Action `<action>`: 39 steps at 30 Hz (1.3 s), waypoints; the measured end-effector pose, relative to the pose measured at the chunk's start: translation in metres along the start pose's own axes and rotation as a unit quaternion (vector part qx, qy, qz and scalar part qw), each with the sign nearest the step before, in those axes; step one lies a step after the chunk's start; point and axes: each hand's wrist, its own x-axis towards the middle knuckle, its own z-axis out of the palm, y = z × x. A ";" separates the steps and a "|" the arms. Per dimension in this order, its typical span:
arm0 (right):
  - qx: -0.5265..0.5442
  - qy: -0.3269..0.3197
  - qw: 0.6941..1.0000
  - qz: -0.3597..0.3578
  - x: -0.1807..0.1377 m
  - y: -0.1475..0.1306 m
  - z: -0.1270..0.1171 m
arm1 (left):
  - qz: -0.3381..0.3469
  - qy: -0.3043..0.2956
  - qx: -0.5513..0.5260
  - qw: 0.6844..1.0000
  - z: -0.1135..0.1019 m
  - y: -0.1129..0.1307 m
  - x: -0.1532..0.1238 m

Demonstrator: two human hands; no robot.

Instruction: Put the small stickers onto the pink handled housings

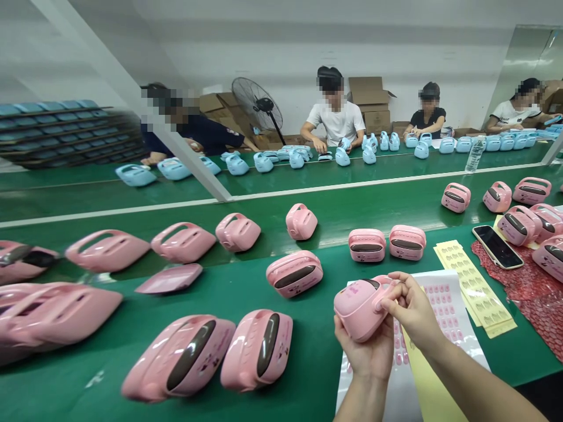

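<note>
My left hand (370,350) cups a pink plastic casing (358,312) from below, its fingers wrapped under it. The casing has a carry handle, a dark window and printed decoration, and it is tilted. At the handle end, my right hand (411,302) pinches with thumb and fingers against the casing; whether a small sticker is between them cannot be seen. Under my wrists lie a white sheet of small pink stickers (453,293) and a plain yellow sheet (433,390). Similar pink casings (294,274) stand just left of my hands, with two more (257,350) nearer me.
Yellow sticker sheets (472,287), a phone (497,246) and red bubble wrap (514,275) lie to the right. More pink casings (105,249) line the green belt (264,199). Beyond a white rail are a water bottle (475,155), blue casings (237,164) and several co-workers.
</note>
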 end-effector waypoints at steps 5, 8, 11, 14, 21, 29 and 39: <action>-0.049 -0.004 0.999 -0.024 0.001 0.002 -0.002 | 0.010 0.036 -0.011 0.999 0.008 -0.002 -0.003; -0.144 0.012 0.987 -0.076 -0.003 0.004 -0.002 | 0.021 0.042 -0.002 0.999 0.006 -0.002 -0.003; -0.246 0.020 0.957 -0.150 -0.006 0.005 -0.002 | 0.020 0.044 0.000 0.999 0.001 0.000 -0.001; -0.344 0.025 0.921 -0.182 -0.005 0.004 -0.004 | -0.008 0.032 0.006 0.999 -0.006 0.003 0.000; -0.354 -0.002 0.928 -0.116 0.006 -0.008 -0.022 | -0.051 0.011 0.016 0.998 -0.011 0.001 -0.003; -0.315 -0.101 0.892 -0.308 -0.008 -0.008 -0.023 | -0.086 -0.039 -0.018 0.995 -0.007 0.003 -0.007; -0.379 -0.086 0.803 -0.452 -0.010 0.011 -0.020 | -0.086 0.056 -0.029 0.994 -0.003 0.006 -0.009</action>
